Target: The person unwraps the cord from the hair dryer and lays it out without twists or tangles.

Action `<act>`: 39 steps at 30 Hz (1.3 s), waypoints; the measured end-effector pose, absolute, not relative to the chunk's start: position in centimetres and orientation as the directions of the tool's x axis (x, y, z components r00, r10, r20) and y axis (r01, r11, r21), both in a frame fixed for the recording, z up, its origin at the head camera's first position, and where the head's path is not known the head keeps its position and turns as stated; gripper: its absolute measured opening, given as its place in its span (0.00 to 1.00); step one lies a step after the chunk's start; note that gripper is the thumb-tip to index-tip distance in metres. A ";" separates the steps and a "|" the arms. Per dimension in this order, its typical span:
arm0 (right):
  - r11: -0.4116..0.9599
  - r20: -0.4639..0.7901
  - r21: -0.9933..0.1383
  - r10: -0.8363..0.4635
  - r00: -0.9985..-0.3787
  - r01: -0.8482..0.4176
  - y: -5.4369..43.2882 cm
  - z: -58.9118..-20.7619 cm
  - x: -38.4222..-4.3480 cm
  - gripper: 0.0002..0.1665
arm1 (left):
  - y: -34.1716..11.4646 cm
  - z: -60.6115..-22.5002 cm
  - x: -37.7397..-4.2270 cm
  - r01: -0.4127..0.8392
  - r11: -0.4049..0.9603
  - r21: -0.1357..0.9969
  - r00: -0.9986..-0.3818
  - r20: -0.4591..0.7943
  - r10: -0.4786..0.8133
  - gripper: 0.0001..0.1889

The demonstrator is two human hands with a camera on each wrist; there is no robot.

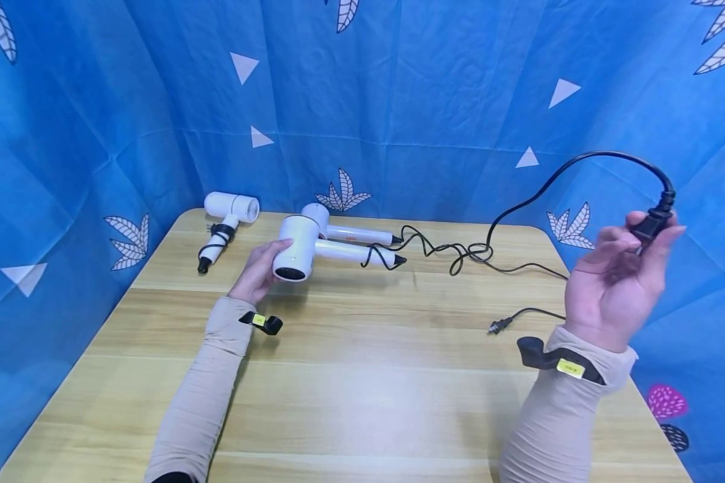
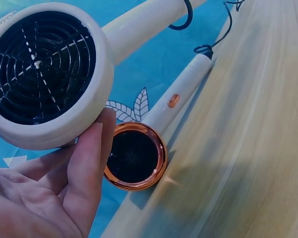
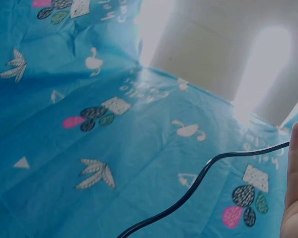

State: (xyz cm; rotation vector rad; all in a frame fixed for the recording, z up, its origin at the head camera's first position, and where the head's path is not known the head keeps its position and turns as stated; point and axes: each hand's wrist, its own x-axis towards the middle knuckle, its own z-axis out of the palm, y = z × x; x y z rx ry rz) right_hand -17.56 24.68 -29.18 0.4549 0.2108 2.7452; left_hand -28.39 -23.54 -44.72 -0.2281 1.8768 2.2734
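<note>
My left hand (image 1: 258, 272) grips the barrel of a white hair dryer (image 1: 298, 245), whose handle points right. In the left wrist view the black grille of this hair dryer (image 2: 39, 67) faces the camera, with the fingers against its rim. Just behind lies a second white hair dryer (image 1: 356, 234); the left wrist view shows its copper ring (image 2: 161, 156). Raised at the right, my right hand (image 1: 616, 288) pinches a black plug (image 1: 649, 227) between thumb and fingers. Its black cord (image 1: 604, 153) arcs down to the table. The right wrist view has only a fingertip and the cord (image 3: 188, 193).
A third white hair dryer (image 1: 232, 208), cord wound round its handle, lies at the back left of the wooden table (image 1: 362, 402). Loose cords (image 1: 459, 253) tangle at the back. Another black plug (image 1: 499, 326) lies near the right forearm. Blue patterned cloth (image 1: 447, 80) surrounds the table.
</note>
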 end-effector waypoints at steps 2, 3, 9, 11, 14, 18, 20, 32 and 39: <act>-0.927 0.290 0.224 0.358 -0.888 -0.301 24.9 -29.1 -17.1 0.21 | -23.5 -44.7 -28.4 -0.236 -0.186 0.954 -0.972 -0.233 0.038 0.15; -0.929 0.296 0.235 0.349 -0.889 -0.287 25.1 -29.1 -16.9 0.22 | -23.5 -44.8 -28.5 -0.235 -0.183 0.954 -0.972 -0.234 0.032 0.15; -0.945 0.360 0.271 0.275 -0.892 -0.182 25.7 -29.0 -16.1 0.37 | -23.5 -45.0 -28.5 -0.239 -0.181 0.954 -0.969 -0.245 -0.014 0.17; -0.951 0.382 0.275 0.243 -0.892 -0.141 25.9 -29.0 -15.9 0.42 | -23.6 -45.0 -28.5 -0.239 -0.194 0.952 -0.968 -0.250 -0.034 0.17; -0.956 0.421 0.286 0.185 -0.888 -0.064 26.0 -29.1 -15.8 0.48 | -23.7 -45.0 -28.6 -0.236 -0.218 0.947 -0.965 -0.255 -0.060 0.17; -0.959 0.455 0.282 0.116 -0.883 0.019 26.1 -29.4 -16.0 0.51 | -23.8 -45.1 -28.7 -0.247 -0.265 0.932 -0.956 -0.280 -0.091 0.18; -0.962 0.457 0.273 0.113 -0.882 0.018 26.1 -29.5 -16.3 0.51 | -23.9 -45.0 -28.8 -0.255 -0.292 0.922 -0.950 -0.295 -0.101 0.20; -0.935 0.555 0.318 0.049 -0.830 0.158 26.3 -30.1 -16.9 0.55 | -24.0 -44.9 -28.8 -0.256 -0.368 0.894 -0.942 -0.315 -0.111 0.21; -0.917 0.646 0.336 0.059 -0.761 0.214 26.5 -30.5 -17.1 0.51 | -24.1 -44.9 -28.8 -0.257 -0.376 0.890 -0.940 -0.321 -0.118 0.22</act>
